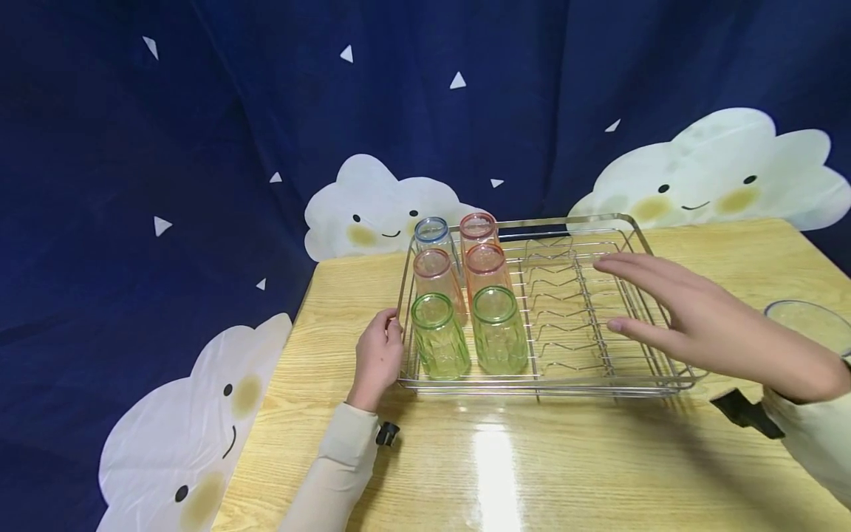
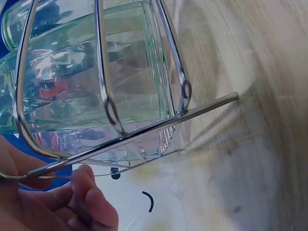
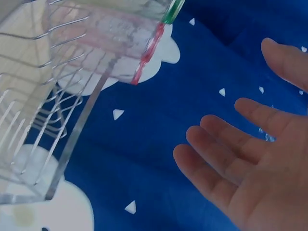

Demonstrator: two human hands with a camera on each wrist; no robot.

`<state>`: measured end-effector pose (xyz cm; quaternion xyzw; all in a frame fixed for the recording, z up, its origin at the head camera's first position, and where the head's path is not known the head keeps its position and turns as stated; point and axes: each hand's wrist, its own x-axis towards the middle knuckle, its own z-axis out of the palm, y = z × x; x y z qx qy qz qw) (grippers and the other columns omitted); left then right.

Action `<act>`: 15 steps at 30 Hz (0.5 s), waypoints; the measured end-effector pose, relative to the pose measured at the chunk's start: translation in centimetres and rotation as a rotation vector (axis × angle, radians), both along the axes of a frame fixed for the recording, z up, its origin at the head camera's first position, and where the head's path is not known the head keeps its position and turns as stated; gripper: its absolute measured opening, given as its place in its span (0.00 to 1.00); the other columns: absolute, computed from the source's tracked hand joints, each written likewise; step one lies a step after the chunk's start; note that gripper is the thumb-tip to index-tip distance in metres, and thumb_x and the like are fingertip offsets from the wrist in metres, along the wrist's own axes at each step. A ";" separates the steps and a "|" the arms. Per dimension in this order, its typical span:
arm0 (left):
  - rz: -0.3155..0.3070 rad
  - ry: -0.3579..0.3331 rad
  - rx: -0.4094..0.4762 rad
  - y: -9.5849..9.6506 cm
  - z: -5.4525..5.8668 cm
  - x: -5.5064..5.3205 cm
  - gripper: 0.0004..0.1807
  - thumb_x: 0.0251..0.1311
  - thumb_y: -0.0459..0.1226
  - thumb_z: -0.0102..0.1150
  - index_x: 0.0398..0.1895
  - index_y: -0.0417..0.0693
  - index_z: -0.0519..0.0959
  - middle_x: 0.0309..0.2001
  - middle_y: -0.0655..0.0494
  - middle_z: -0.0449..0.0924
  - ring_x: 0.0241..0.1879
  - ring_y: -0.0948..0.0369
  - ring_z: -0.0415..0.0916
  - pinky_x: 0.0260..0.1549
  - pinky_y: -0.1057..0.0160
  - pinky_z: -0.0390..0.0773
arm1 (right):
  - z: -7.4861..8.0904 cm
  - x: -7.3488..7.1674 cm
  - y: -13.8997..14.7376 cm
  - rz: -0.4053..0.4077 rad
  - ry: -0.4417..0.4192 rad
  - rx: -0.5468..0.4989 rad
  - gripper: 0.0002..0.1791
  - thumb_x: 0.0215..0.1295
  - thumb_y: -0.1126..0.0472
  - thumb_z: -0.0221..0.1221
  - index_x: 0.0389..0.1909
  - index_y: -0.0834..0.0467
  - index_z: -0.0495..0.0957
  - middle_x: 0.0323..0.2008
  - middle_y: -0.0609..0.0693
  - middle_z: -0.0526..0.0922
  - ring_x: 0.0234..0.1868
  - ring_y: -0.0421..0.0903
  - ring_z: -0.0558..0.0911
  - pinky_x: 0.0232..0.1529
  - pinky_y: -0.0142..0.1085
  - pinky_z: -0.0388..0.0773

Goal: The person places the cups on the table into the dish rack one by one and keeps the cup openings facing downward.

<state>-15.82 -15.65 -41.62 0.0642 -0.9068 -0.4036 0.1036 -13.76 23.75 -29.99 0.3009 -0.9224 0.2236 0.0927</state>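
Observation:
A wire dish rack [image 1: 585,383] stands on the wooden table. In its left part several tumblers stand upside down in two columns: two green tumblers [image 1: 497,340] in front, red or pink tumblers [image 1: 488,270] behind, and a blue-rimmed tumbler [image 1: 432,233] at the back left. My left hand [image 1: 379,352] grips the rack's left side; the left wrist view shows its fingers [image 2: 84,180] curled at the metal rim. Above the rack's right end hovers my right hand [image 1: 721,318], fingers and thumb spread, holding nothing. The right wrist view also shows it apart from the rack.
A clear round vessel with a blue rim [image 1: 807,321] sits at the far right, partly hidden by the right forearm. Wire dividers [image 1: 555,299] fill the rack's middle and right. Behind the table hangs a dark blue curtain [image 1: 399,96] with clouds.

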 end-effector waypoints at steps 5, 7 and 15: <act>-0.004 0.003 -0.004 0.0 0.1 0.0 0.20 0.74 0.38 0.40 0.61 0.41 0.76 0.43 0.47 0.84 0.41 0.52 0.80 0.43 0.52 0.77 | -1.3 0.4 1.9 -0.051 -0.019 -0.018 0.41 0.60 0.54 0.69 0.74 0.46 0.62 0.71 0.57 0.68 0.72 0.61 0.65 0.77 0.46 0.54; -0.002 0.004 -0.002 0.0 0.1 0.0 0.20 0.74 0.39 0.40 0.61 0.41 0.76 0.43 0.47 0.84 0.42 0.52 0.80 0.44 0.51 0.77 | -1.9 0.4 2.6 -0.069 -0.021 -0.031 0.41 0.60 0.54 0.69 0.73 0.46 0.63 0.71 0.59 0.68 0.72 0.63 0.65 0.78 0.45 0.53; -0.001 -0.006 0.006 0.1 0.2 0.1 0.21 0.74 0.39 0.39 0.62 0.42 0.75 0.44 0.47 0.85 0.41 0.53 0.80 0.43 0.53 0.77 | -4.2 0.9 4.7 -0.143 0.048 -0.033 0.39 0.57 0.58 0.70 0.70 0.51 0.68 0.66 0.59 0.74 0.56 0.52 0.76 0.53 0.10 0.56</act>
